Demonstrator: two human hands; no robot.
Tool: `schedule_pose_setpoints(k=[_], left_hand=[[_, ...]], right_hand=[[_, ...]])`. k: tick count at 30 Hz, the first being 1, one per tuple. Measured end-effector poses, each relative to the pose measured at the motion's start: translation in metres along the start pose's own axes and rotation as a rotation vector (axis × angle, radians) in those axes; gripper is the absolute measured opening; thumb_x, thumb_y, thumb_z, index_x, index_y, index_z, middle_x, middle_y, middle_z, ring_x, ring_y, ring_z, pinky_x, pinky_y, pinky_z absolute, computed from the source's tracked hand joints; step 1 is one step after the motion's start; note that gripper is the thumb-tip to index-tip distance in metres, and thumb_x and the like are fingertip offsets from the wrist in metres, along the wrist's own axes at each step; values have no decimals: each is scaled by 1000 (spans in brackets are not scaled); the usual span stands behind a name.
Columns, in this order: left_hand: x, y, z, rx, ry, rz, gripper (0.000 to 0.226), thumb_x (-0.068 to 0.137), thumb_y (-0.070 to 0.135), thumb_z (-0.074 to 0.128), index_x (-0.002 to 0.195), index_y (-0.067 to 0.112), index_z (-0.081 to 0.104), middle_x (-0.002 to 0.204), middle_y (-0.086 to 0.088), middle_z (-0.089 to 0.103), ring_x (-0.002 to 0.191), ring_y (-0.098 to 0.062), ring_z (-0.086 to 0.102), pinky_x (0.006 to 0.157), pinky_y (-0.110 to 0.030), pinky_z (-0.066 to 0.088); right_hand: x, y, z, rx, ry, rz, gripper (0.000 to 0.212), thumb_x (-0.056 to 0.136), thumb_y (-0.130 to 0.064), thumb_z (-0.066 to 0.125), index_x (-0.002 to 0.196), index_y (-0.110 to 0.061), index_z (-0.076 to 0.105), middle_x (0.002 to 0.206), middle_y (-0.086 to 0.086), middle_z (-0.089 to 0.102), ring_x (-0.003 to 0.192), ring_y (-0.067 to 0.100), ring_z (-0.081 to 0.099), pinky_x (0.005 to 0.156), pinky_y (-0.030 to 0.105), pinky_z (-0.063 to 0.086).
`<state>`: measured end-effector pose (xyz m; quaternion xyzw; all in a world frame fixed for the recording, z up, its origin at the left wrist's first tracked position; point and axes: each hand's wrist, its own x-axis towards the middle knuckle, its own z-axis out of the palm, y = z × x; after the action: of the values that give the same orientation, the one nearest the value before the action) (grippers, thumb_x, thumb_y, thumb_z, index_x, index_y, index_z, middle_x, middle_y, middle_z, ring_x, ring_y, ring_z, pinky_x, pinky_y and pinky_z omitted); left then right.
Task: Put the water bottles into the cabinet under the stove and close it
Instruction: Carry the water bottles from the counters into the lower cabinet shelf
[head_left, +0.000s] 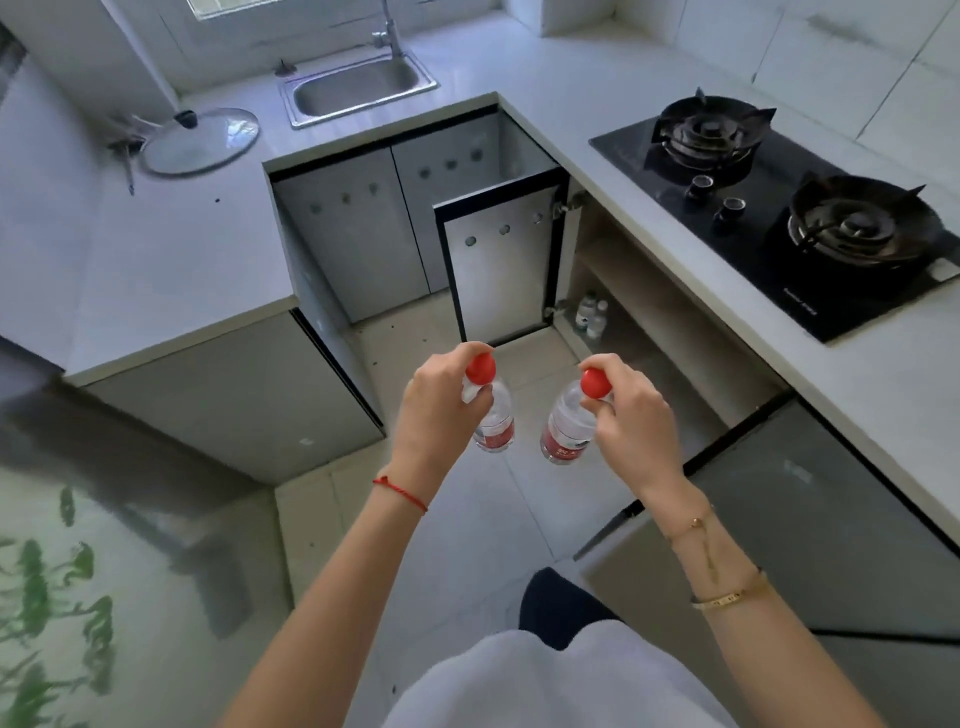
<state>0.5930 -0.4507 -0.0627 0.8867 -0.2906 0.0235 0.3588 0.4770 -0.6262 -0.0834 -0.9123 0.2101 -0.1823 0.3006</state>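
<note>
Gripping: left hand (436, 410) pinches the neck of one water bottle (496, 421) under its red cap; right hand (631, 410) pinches the neck of the other bottle (566, 426) likewise.
Bottles: hanging upright above the floor, near each other, not touching.
Cabinet: under the stove (779, 208), its door (501, 265) swung open; small bottles (592, 314) stand inside at floor level.

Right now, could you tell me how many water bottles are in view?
4: one in the left hand, one in the right hand, two inside the open cabinet under the stove; more may be hidden.
</note>
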Motion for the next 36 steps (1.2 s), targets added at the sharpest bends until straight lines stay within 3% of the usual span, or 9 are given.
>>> schedule_pose_setpoints(k=[5, 8, 15, 20, 28, 36], left_hand=[[59, -33, 9, -30, -82, 32, 35, 79, 9, 68, 112, 19, 63, 92, -4, 68, 83, -23, 61, 75, -40, 57], [100, -46, 25, -38, -117, 74, 33, 79, 7, 68, 111, 17, 64, 92, -6, 69, 83, -24, 62, 75, -41, 57], [221, -68, 69, -63, -235, 153, 30, 79, 10, 68, 108, 16, 65, 87, -7, 68, 78, -23, 62, 73, -37, 55], [306, -79, 107, -58, -320, 244, 30, 80, 11, 69, 109, 16, 65, 90, -6, 67, 80, -21, 62, 72, -30, 52], [406, -94, 176, -96, -485, 344, 34, 79, 13, 72, 113, 16, 66, 101, -7, 69, 89, -23, 65, 79, -35, 56], [480, -123, 287, -113, -692, 389, 37, 78, 16, 70, 115, 20, 67, 102, -4, 69, 92, -20, 63, 77, -19, 41]], right_hand=[[45, -2, 29, -53, 9, 75, 28, 88, -8, 62, 110, -22, 53, 98, -1, 62, 84, 13, 50, 62, 19, 33], [78, 3, 47, -56, 30, 123, 28, 87, -7, 62, 108, -23, 54, 99, -2, 63, 89, 18, 55, 66, 28, 38], [180, 33, 84, -59, 25, 259, 30, 86, -9, 64, 107, -27, 53, 101, 0, 63, 90, 23, 58, 68, 32, 45], [251, 52, 99, -73, 63, 331, 29, 87, -8, 65, 111, -21, 56, 106, 5, 64, 93, 22, 60, 69, 26, 42], [332, 95, 125, -62, 211, 556, 32, 87, -10, 66, 116, -22, 56, 112, 4, 63, 102, 19, 60, 76, 24, 43], [387, 166, 177, -55, 382, 771, 35, 87, -8, 64, 119, -21, 57, 113, 4, 64, 103, 21, 60, 77, 24, 41]])
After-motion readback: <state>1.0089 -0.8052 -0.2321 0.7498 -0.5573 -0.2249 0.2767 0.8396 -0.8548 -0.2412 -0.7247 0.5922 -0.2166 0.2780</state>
